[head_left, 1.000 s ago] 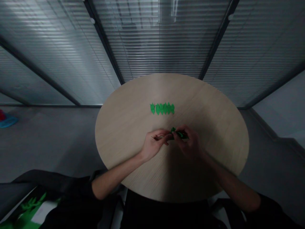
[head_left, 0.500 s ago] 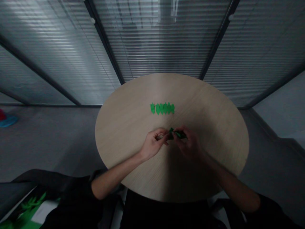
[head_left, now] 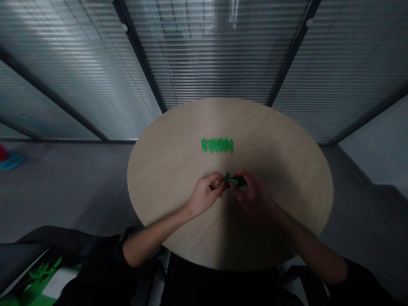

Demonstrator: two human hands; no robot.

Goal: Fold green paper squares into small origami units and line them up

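Pinched between left hand and right hand: folded green paper, held above round wooden table; row of green paper folds lies beyond.

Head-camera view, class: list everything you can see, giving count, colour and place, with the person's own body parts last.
round table: one, pale wood, centre
folded paper pieces: about six, bright green, in a row on the table
folded paper piece: one, green, between the hands
slatted partition: one, grey, behind the table
floor: grey, around the table
red and blue object: one, far left
printed sheet: one, green and white, lower left
left hand: one, on the paper
right hand: one, on the paper
black sleeves: two, bottom edge
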